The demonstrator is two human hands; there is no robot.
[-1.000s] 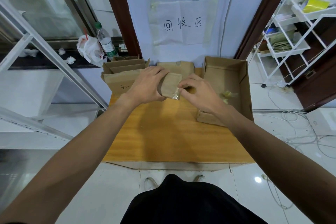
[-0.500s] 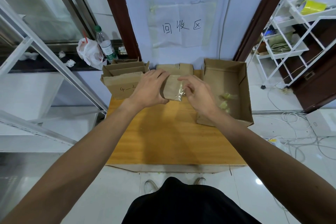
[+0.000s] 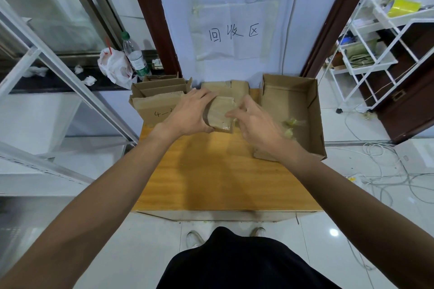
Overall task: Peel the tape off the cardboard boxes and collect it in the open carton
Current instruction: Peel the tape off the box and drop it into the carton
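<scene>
The person stands at the near edge of a wooden bench (image 3: 223, 171), both bare arms stretched out over it. The left hand (image 3: 190, 114) grips a small box (image 3: 220, 115) from its left side, fingers curled over the top and thumb under the near edge, holding it tilted just above the far part of the bench. The right hand (image 3: 256, 122) is just to the right of the box, smeared by motion. Its fingers look loosely spread, with one fingertip at the box's right edge, and I cannot tell whether it pinches any tape.

The carton (image 3: 314, 105) lies open on the right side of the bench, just beyond the right hand, its near corner hanging past the bench edge. A few yellowish tape scraps (image 3: 292, 122) lie crumpled on its floor, towards the near end.

Folded boxes (image 3: 159, 98) stand at the far left corner, the front one marked "4-". Another one, the rear box (image 3: 225, 88), sits against the wall behind the hands.

A paper sign (image 3: 232, 30) with handwritten characters is taped to the wall above. On the ledge to the left are a bottle (image 3: 135, 56) and a bag (image 3: 114, 65). A white rack (image 3: 375, 61) stands to the right, with a yellow roll (image 3: 402, 6) on a high shelf. Cables (image 3: 380, 166) trail across the floor.
</scene>
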